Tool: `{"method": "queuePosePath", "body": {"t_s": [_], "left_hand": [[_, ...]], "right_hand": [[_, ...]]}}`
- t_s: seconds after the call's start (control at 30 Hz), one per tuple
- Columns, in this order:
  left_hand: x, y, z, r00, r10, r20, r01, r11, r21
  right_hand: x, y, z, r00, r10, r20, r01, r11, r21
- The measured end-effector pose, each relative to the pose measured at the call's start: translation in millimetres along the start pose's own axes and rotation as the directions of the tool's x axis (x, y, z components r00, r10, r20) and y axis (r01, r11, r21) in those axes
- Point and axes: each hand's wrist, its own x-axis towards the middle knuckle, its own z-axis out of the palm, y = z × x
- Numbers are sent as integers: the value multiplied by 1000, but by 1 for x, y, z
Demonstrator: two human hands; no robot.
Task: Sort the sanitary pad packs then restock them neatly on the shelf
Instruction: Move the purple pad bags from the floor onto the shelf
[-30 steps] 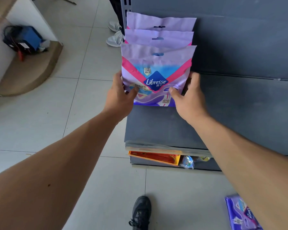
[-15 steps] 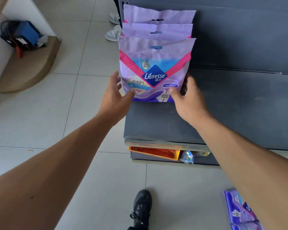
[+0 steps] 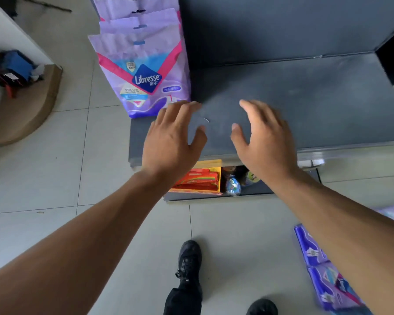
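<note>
Three lilac and pink Libresse pad packs [image 3: 143,73] stand upright, one behind the other, at the left end of the dark grey shelf [image 3: 305,98]. My left hand [image 3: 171,137] hovers open just in front of and right of the front pack, touching nothing. My right hand [image 3: 264,137] is open too, fingers spread above the shelf's front part. More purple pad packs [image 3: 323,269] lie on the floor at the lower right, partly hidden by my right forearm.
Under the shelf, a lower level holds an orange and yellow box [image 3: 200,178] and small round items [image 3: 233,186]. My black shoes [image 3: 189,258] stand on the tiled floor. A white counter with a blue device [image 3: 14,69] is at the left.
Both hands have let go of the front pack and pulled back toward me and to the right. The packs stay standing. The camera view has shifted right and down.
</note>
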Motion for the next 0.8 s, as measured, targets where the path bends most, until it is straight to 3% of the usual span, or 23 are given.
{"method": "queuePosePath", "body": {"t_s": [0.23,0.5,0.6,0.8], "left_hand": [[-24,153,69,952,113,283,-132,990,50],[-79,328,160,764,229,603,-297,955,14],[-97,369,200,653,258,712,-362,932,-6],[-121,427,284,450,315,836,-482,873,-69]], "right_hand": [[-88,110,-97,989,145,16,-141,978,-155],[-224,230,-188,872,489,7,-480,858,-183],[-276,268,-199,768,640,10,-633,763,-131],[-356,329,-200,487,873,23,-871,488,-50]]}}
